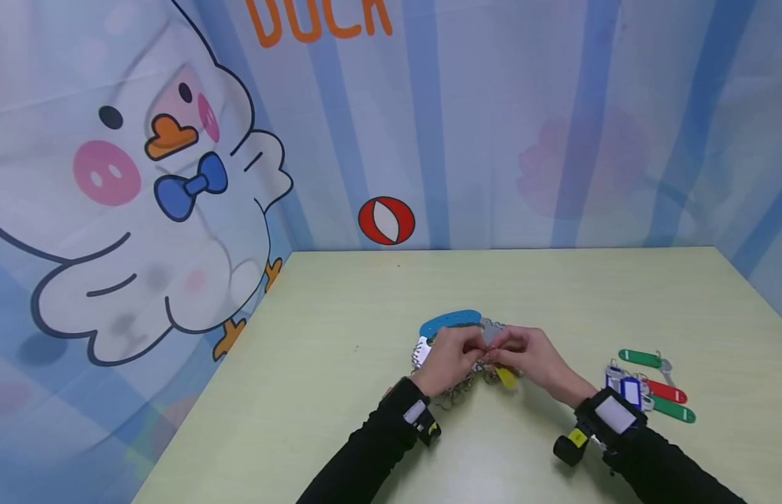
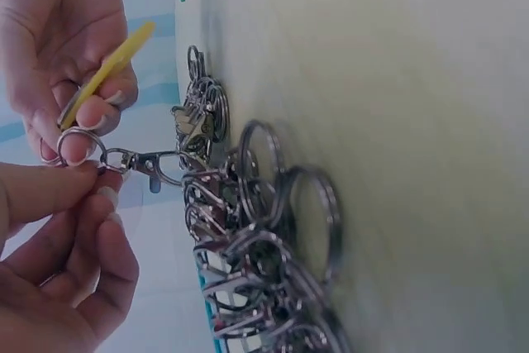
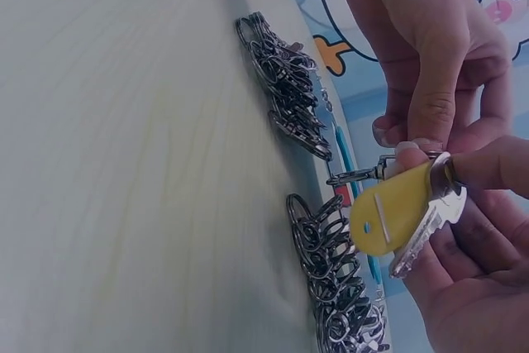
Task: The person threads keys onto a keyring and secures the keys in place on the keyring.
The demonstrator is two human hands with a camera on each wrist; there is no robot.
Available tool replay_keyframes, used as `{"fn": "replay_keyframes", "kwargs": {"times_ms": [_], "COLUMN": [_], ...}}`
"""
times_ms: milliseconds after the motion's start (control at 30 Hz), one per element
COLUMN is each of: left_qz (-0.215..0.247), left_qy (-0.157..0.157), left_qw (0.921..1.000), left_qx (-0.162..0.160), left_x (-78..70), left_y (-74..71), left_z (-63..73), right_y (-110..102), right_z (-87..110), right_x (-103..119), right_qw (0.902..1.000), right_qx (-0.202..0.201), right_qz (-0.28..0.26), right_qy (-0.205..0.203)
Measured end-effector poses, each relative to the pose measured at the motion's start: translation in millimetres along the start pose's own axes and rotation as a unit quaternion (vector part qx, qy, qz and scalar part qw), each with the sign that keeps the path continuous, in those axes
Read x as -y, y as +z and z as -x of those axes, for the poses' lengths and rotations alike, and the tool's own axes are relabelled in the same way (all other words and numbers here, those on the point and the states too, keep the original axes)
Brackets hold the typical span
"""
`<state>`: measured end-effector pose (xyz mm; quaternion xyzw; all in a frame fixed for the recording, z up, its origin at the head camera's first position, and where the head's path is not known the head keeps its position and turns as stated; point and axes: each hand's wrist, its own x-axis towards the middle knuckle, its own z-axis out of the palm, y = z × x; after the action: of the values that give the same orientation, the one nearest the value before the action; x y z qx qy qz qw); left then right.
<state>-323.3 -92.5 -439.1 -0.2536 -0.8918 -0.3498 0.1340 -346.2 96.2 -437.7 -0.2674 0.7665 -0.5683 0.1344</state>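
Both hands at work over the table point(image 1: 340, 315), near its centre; the left hand point(image 1: 450, 358) pinches a metal split ring point(image 2: 81, 129) between thumb and forefinger, fingers narrow and curled; the right hand point(image 1: 528, 355) grips the yellow key tag point(image 3: 388, 208) near its ring end, fingers likewise narrow and curled; a notched silver key point(image 3: 430, 233) hangs beside the tag; whether the key's loop already passes through the split ring cannot be told.

A swivel snap hook point(image 2: 151, 167) joins the split ring at 4 o'clock in the left wrist view; at the hook's far end, massed rings and hooks point(image 2: 264, 262) spread to 5 o'clock; the right wrist view shows them in two clusters, one at 11 o'clock and one at 7 o'clock from the yellow tag.

A blue-topped flat piece point(image 1: 450, 320) lies at 12 o'clock from the left hand, partly hidden by the fingers.

At 4 o'clock from the right hand, a group of tags rests on the table: an upper green tag point(image 1: 639, 358), a red tag point(image 1: 668, 392), a lower green tag point(image 1: 674, 410) and blue-framed tags point(image 1: 631, 392); the blue-framed tags sit at 9 o'clock from the red one.
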Motion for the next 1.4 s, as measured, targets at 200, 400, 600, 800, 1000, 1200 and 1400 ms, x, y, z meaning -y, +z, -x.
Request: {"fn": "replay_keyframes", "kwargs": {"times_ms": [200, 400, 600, 800, 1000, 1200, 1400], "left_qz": [0.012, -0.011, 0.008, 0.038, 0.012, 0.012, 0.035], "left_qy": [-0.025, -0.011, -0.017, -0.041, -0.038, -0.027, -0.054], "left_qw": [0.9996, 0.9998, 0.9998, 0.9984, 0.9992, 0.9995, 0.9978], "left_qx": [0.009, 0.015, 0.003, -0.009, 0.001, -0.005, -0.013], "left_x": [0.6, -0.8, 0.6, 0.5, -1.3, -2.6, -2.4], "left_y": [-0.3, -0.1, 1.2, 0.6, -0.5, -1.5, -2.4], "left_z": [-0.5, -0.9, 0.5, -0.2, -0.2, 0.4, 0.6], "right_y": [0.5, 1.4, 2.3, 2.8, 2.7, 2.1, 2.2], "right_z": [-0.1, 0.6, 1.7, 1.2, 0.8, 1.1, 0.5], "right_x": [-0.1, 1.9, 3.6, 3.7, 4.4, 4.7, 3.7], "right_qw": [0.9999, 1.0000, 1.0000, 0.9999, 0.9999, 0.9999, 0.9998], "right_qx": [0.007, 0.002, 0.005, 0.010, 0.009, 0.013, 0.018], "right_qz": [0.004, 0.007, 0.002, 0.005, 0.005, -0.007, 0.002], "right_qy": [-0.006, -0.001, 0.004, -0.009, -0.008, -0.003, -0.013]}}
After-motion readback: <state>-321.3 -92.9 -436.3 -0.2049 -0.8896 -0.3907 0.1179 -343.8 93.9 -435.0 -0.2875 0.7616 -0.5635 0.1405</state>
